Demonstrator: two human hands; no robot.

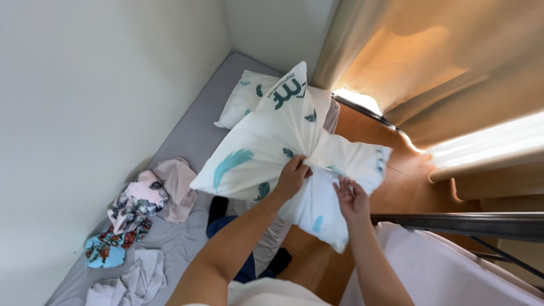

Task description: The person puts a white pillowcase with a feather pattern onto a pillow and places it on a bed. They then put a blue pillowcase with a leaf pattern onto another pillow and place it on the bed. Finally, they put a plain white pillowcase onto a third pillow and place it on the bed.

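Item: white fabric pillowcase printed with teal feathers (266, 141), held in the air above the near end of the bed and the wooden floor, at centre of view. Its cloth is bunched to a point at the middle, with folds fanning outward.

Left hand (292, 177): fingers closed, gripping the gathered centre of the pillowcase.

Right hand (352, 198): just right of the left hand, fingers curled around a fold of the same pillowcase, lower right part; the exact pinch is partly hidden by cloth.

Bed: grey-sheeted mattress (195, 136), running from near left to the far corner, against the white wall (85, 85).

On the bed, far end: second white feather-print pillow (245, 99), partly hidden behind the held pillowcase.

On the bed, left middle: heap of crumpled clothes in pink, floral and turquoise fabric (139, 207).

On the bed, near left: crumpled white garment (136, 277).

Below the arms: dark blue cloth (221, 226), partly hidden.

Right side: tan curtain (419, 62) with light showing at its lower edge; brown wooden floor (391, 192) beneath it.

Near right: dark metal rail (464, 222) with pale lilac cloth (442, 272) draped under it.
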